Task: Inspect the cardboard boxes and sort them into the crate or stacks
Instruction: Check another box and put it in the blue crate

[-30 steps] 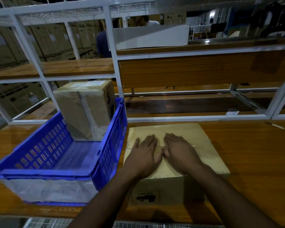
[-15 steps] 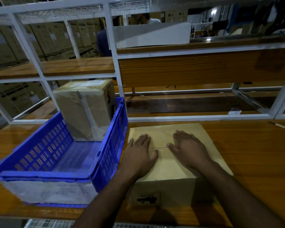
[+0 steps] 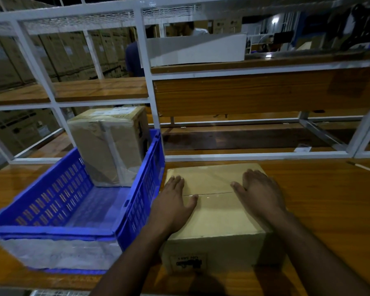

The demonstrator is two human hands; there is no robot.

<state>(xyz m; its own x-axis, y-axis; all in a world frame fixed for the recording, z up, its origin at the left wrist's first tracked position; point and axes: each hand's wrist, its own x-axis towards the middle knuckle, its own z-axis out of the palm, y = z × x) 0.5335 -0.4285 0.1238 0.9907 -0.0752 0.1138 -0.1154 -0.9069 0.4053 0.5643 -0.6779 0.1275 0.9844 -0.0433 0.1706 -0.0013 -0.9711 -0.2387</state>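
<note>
Both hands have slid apart across the top of the cardboard box [image 3: 214, 212] on the tabletop [image 3: 329, 199]: left hand [image 3: 175, 201] and right hand [image 3: 259, 193] lie flat, fingers straight, gripping nothing. Left of it, the blue crate [image 3: 137, 189] already holds a taped box [image 3: 109, 146]. This box looks still under inspection, unsorted.
</note>
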